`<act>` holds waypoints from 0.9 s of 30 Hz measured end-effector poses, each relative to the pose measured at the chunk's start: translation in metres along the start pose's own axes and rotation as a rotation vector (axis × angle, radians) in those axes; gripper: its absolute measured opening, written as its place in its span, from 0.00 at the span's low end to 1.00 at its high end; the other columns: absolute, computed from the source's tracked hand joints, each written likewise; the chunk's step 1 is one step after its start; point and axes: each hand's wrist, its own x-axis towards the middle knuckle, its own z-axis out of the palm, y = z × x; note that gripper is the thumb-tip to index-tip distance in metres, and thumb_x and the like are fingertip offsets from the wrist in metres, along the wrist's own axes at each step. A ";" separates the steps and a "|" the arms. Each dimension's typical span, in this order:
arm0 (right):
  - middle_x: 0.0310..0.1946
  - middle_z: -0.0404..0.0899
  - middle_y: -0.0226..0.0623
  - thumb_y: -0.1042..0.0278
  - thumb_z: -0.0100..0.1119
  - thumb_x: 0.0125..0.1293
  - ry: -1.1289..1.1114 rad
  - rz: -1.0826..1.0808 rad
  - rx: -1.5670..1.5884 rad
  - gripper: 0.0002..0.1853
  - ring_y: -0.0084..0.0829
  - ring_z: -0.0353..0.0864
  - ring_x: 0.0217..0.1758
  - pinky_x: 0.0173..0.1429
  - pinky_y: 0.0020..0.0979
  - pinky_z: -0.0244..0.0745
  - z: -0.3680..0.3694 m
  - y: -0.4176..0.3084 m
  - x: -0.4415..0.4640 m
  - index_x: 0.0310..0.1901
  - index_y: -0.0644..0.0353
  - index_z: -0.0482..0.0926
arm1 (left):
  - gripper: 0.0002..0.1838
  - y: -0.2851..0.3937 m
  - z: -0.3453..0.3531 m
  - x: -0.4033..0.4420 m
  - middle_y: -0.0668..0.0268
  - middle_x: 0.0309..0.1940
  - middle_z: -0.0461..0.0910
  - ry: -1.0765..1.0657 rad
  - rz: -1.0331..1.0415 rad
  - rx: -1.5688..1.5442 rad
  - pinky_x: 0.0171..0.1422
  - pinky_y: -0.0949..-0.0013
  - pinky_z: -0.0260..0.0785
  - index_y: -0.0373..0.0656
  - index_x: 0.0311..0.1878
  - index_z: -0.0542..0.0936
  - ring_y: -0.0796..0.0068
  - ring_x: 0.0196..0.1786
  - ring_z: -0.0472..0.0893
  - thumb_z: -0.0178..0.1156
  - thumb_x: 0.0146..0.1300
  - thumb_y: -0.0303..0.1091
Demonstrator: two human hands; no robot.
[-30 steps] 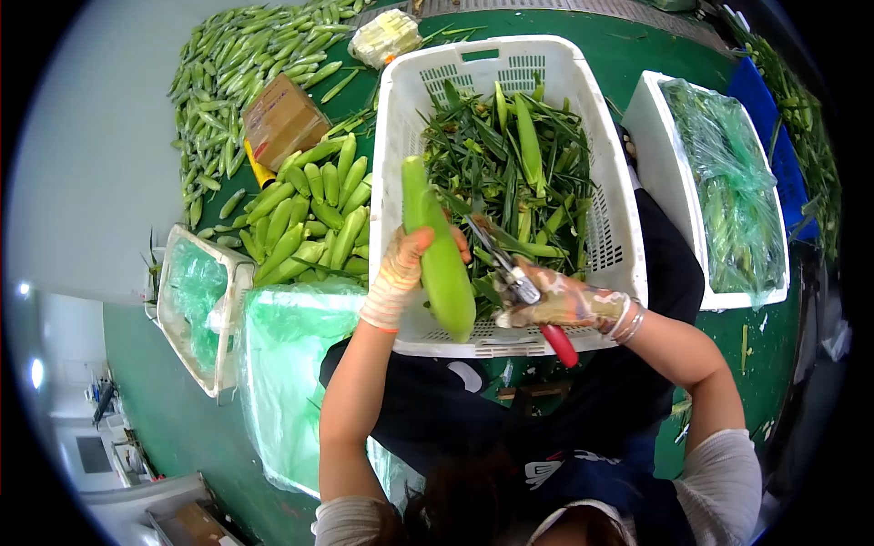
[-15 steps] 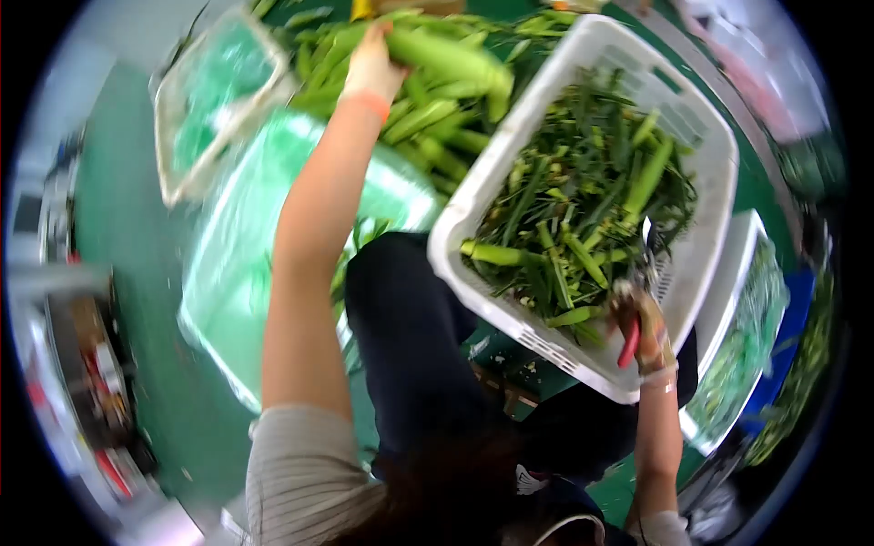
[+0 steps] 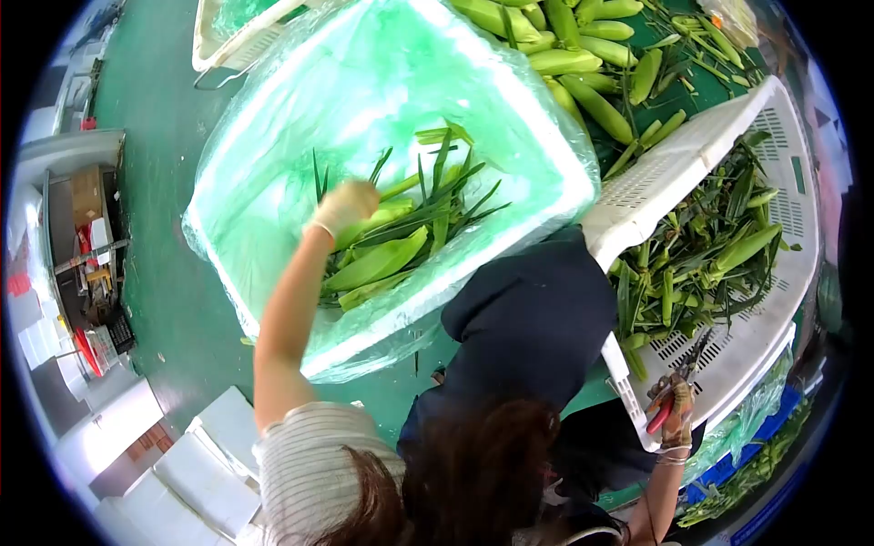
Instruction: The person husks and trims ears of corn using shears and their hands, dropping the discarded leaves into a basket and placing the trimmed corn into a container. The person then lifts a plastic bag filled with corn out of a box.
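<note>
My left hand [image 3: 346, 207], gloved and slightly blurred, is closed at an ear of corn [image 3: 375, 224] inside a white foam box lined with green-tinted plastic [image 3: 273, 196]. Its fingertips are partly hidden. Other green ears in husk [image 3: 378, 262] lie below the hand, with long leaf tips sticking up. My right hand [image 3: 678, 411], in a soiled glove, grips pruning shears with red handles [image 3: 657, 419]. Their dark blades point up over the near edge of a white perforated crate [image 3: 785, 136]. Cut husks and leaves [image 3: 678, 268] fill much of that crate.
A pile of husked-on corn ears [image 3: 583, 59] lies on the green floor beyond the box. Another lined white crate [image 3: 228, 45] stands at upper left. White foam boxes [image 3: 209, 455] sit at lower left. Leafy greens [image 3: 760, 473] show at lower right.
My left hand has moved with an ear of corn from the pile into the lined box. The view has swung left; my right hand still holds the shears, now lower beside the crate.
</note>
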 end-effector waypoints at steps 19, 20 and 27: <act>0.48 0.79 0.39 0.80 0.65 0.49 0.163 -0.561 -0.616 0.37 0.29 0.80 0.43 0.47 0.28 0.78 0.062 -0.081 -0.066 0.62 0.62 0.60 | 0.24 0.144 -0.243 -0.136 0.62 0.33 0.80 0.855 -0.163 0.115 0.42 0.60 0.72 0.48 0.44 0.76 0.56 0.37 0.80 0.68 0.38 0.29; 0.54 0.77 0.43 0.77 0.69 0.49 0.112 -0.728 -0.532 0.39 0.34 0.80 0.47 0.49 0.30 0.78 0.082 -0.105 -0.075 0.62 0.63 0.59 | 0.26 0.171 -0.272 -0.125 0.62 0.35 0.80 0.910 0.002 0.145 0.45 0.60 0.71 0.47 0.45 0.75 0.57 0.40 0.79 0.68 0.38 0.28; 0.38 0.77 0.45 0.60 0.75 0.41 -0.087 -0.937 -0.646 0.40 0.39 0.77 0.43 0.49 0.35 0.72 0.078 -0.213 -0.092 0.55 0.66 0.67 | 0.34 0.358 -0.379 -0.053 0.63 0.41 0.79 0.793 0.851 0.355 0.57 0.57 0.67 0.44 0.49 0.74 0.58 0.46 0.78 0.72 0.31 0.23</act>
